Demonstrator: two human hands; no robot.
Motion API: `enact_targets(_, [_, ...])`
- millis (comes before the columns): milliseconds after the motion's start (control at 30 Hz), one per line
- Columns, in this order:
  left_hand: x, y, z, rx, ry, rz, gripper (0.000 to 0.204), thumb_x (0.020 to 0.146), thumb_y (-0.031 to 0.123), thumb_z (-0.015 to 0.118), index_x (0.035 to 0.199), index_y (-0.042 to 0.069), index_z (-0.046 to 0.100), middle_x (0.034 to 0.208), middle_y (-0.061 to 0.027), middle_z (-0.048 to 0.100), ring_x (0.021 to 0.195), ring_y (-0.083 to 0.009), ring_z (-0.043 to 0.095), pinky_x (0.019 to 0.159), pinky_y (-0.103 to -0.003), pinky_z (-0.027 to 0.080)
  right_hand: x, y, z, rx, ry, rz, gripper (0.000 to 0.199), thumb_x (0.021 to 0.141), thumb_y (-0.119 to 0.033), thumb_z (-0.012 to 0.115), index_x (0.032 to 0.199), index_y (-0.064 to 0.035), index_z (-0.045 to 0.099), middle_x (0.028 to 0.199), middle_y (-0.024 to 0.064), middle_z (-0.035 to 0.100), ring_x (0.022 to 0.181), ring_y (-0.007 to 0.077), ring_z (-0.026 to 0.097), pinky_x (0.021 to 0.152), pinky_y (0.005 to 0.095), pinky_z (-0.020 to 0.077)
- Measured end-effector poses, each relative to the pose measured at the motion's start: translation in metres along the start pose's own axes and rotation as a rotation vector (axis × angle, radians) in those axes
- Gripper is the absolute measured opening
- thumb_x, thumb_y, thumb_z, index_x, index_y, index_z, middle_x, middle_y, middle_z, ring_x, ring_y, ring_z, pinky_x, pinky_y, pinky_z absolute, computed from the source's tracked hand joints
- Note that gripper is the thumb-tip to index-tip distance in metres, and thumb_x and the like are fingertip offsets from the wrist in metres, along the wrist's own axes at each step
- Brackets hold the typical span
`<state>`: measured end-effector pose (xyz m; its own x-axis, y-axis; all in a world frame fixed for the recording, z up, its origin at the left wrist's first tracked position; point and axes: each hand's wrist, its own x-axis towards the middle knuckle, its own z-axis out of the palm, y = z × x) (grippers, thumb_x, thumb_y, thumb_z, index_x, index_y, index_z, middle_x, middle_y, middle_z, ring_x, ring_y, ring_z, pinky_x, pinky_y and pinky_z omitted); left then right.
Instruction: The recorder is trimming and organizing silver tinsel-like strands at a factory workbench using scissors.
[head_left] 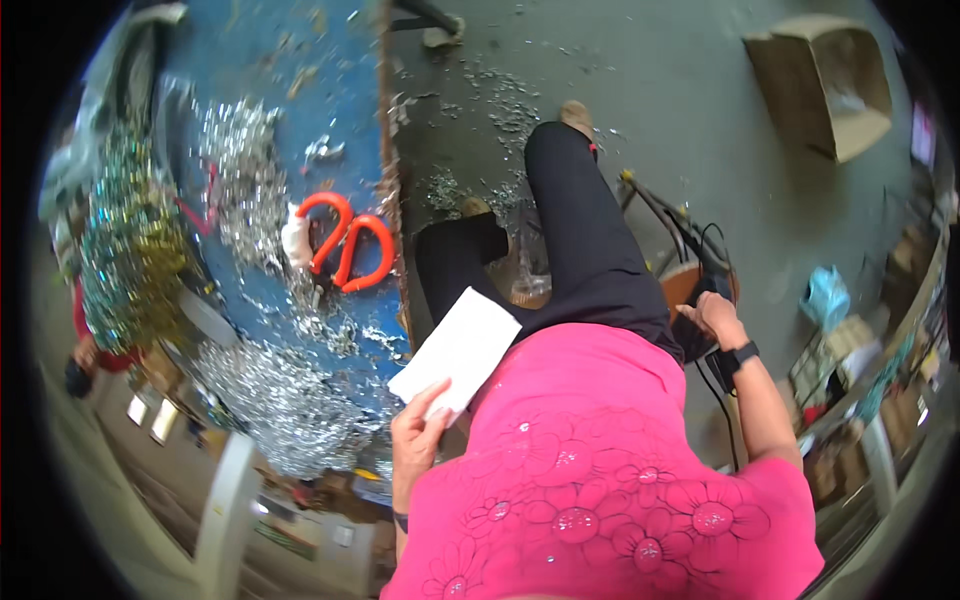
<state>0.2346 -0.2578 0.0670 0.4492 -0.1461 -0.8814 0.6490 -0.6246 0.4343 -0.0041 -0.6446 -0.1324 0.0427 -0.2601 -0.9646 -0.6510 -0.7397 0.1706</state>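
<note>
A folded white sheet of paper is pinched in my left hand, thumb on top, held over my lap beside the table edge. At my right hip, my right hand has its fingers curled at a black device; a thin black cable hangs near it. Part of that device is hidden by the hand. To the left, on the blue table, lie scissors with orange handles, with white wrapping near the pivot. Piles of silver tinsel surround them.
Teal and gold tinsel hangs at the table's far left. An open cardboard box stands on the floor at the upper right. A stool is under me. A light-blue bag and shelving are at right. Tinsel scraps litter the floor.
</note>
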Motion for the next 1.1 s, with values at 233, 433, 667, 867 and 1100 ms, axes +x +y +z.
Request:
enact_targets(233, [0.08,-0.082,0.055,-0.066,-0.034,0.328,0.027,0.087,0.002,0.056,0.111,0.003,0.066,0.095,-0.0071,0.07,0.085,-0.0117,0.062,0.076,-0.025,0.049,0.002,-0.186,-0.096,0.756,-0.044,-1.131,0.052,0.085,-0.023,0.065,0.13,-0.0031,0.047,0.125,0.0137,0.052,0.119,0.0224,0.05,0.1,0.034,0.039])
enact_targets(433, [0.12,-0.121,0.082,-0.374,0.039,0.452,0.046,0.085,0.0,0.058,0.13,0.008,0.053,0.117,-0.0062,0.058,0.091,-0.0095,0.056,0.082,-0.021,0.044,0.001,-0.24,-0.057,0.483,-0.389,-1.368,0.055,0.083,-0.032,0.067,0.125,-0.0008,0.051,0.109,0.012,0.061,0.102,0.0216,0.059,0.09,0.0331,0.0459])
enact_targets(667, [0.117,-0.2,0.065,-1.009,-0.237,0.602,0.057,0.093,0.037,0.051,0.138,0.004,0.036,0.137,-0.0108,0.044,0.128,-0.0254,0.039,0.105,-0.045,0.033,-0.013,-0.246,0.012,0.753,0.348,-1.586,0.036,0.083,-0.033,0.066,0.104,-0.0041,0.061,0.091,0.0158,0.066,0.084,0.028,0.064,0.073,0.0362,0.0495])
enact_targets(867, [0.117,-0.219,0.051,-0.75,-0.113,0.466,0.055,0.093,0.04,0.052,0.134,0.004,0.042,0.134,-0.0111,0.048,0.125,-0.0262,0.043,0.105,-0.045,0.032,-0.035,-0.252,0.022,0.725,0.469,-1.516,0.03,0.083,-0.03,0.059,0.095,-0.0032,0.065,0.089,0.0185,0.066,0.085,0.0358,0.064,0.075,0.0435,0.0503])
enact_targets(1100, [0.113,-0.194,0.048,-0.784,-0.056,0.421,0.051,0.095,0.033,0.051,0.134,0.003,0.041,0.131,-0.0127,0.049,0.12,-0.0263,0.047,0.104,-0.042,0.035,-0.012,-0.314,0.018,0.47,0.752,-1.572,0.017,0.077,-0.025,0.062,0.076,-0.0097,0.069,0.072,0.012,0.067,0.072,0.0316,0.065,0.062,0.0443,0.0508])
